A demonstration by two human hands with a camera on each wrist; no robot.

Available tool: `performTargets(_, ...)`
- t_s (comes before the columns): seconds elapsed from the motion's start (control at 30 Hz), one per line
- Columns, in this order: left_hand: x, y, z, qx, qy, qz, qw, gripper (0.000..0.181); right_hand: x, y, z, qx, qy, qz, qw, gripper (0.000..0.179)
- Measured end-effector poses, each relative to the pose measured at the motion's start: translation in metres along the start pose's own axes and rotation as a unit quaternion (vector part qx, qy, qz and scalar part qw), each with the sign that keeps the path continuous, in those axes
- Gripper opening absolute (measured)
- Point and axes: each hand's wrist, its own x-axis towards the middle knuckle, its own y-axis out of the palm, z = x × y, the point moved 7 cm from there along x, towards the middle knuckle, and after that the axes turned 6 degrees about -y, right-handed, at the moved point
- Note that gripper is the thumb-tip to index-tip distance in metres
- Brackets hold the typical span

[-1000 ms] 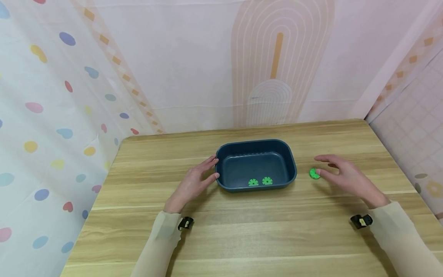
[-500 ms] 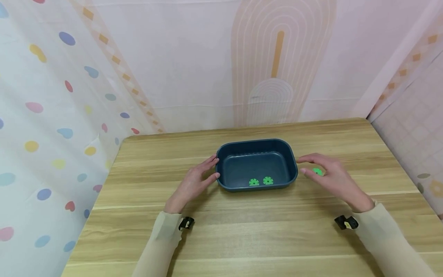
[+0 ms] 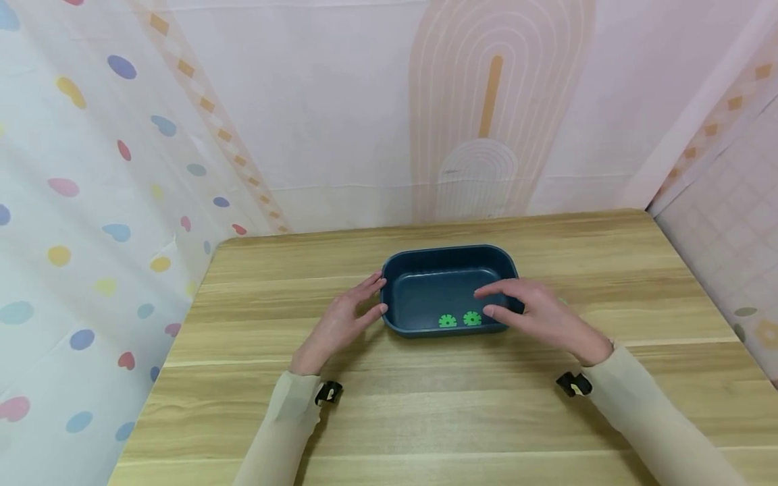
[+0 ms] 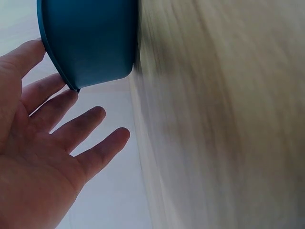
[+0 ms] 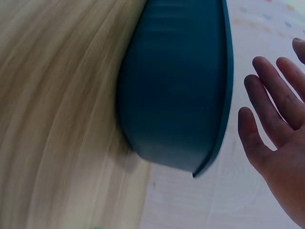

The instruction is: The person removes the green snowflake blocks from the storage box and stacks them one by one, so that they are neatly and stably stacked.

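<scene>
A dark blue rectangular basin (image 3: 419, 293) with rounded corners stands on the table. Inside it, by the near wall, are two green notched discs (image 3: 447, 322), their lower parts hidden by the rim. My left hand (image 3: 338, 327) touches the basin's left rim with its fingertips, fingers fairly straight and spread, as the left wrist view confirms. Over the basin's right side hovers my right hand (image 3: 539, 314), thumb and fingers apart, holding nothing. A sliver of another green disc (image 3: 563, 301) shows on the table just behind that hand; the rest of it is hidden.
The wood-grain table (image 3: 425, 405) reaches back to a patterned curtain (image 3: 340, 135), with more curtain along the left and right sides. Both wrists carry small black devices (image 3: 574, 384) near the cuffs.
My right hand has moved left, from beside the green disc on the table to above the basin's right side. My left hand has stayed at the left rim.
</scene>
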Motion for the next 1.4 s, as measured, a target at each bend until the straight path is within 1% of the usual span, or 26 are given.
performTargets(0.1,0.0,0.001,0.0,0.0,-0.004,0.0,1.0,0.055,0.007,0.008,-0.001,0.01,-0.002,0.023,0.9997,0.03)
performTargets(0.2,0.0,0.001,0.0,0.003,-0.008,0.001,1.0,0.055,0.014,0.016,-0.004,0.009,0.001,0.051,0.9987,0.032)
performTargets(0.33,0.0,0.002,0.001,0.004,-0.013,0.002,0.9999,0.055,0.024,0.027,-0.007,0.019,0.008,0.095,0.9953,0.035)
performTargets(0.47,0.0,0.003,0.0,0.003,-0.015,0.002,0.9999,0.056,0.032,0.037,-0.009,0.023,0.0,0.126,0.9918,0.036)
performTargets(0.77,0.0,0.004,-0.001,0.0,-0.013,0.004,0.9999,0.055,0.045,0.05,-0.015,0.038,-0.02,0.169,0.9847,0.032)
performTargets(0.9,0.0,0.005,-0.002,-0.004,-0.009,0.006,0.9999,0.055,0.049,0.055,-0.018,0.028,-0.027,0.19,0.9811,0.031)
performTargets(1.1,0.0,0.006,-0.003,-0.003,-0.011,0.006,0.9999,0.055,0.052,0.062,-0.023,0.012,-0.035,0.224,0.9738,0.028)
performTargets(1.23,0.001,0.006,-0.003,0.001,-0.012,0.004,0.9999,0.056,0.053,0.063,-0.024,0.005,-0.038,0.233,0.9717,0.028)
performTargets(1.4,0.002,0.006,-0.003,0.007,-0.013,0.004,0.9999,0.056,0.056,0.062,-0.025,-0.002,-0.04,0.23,0.9724,0.027)
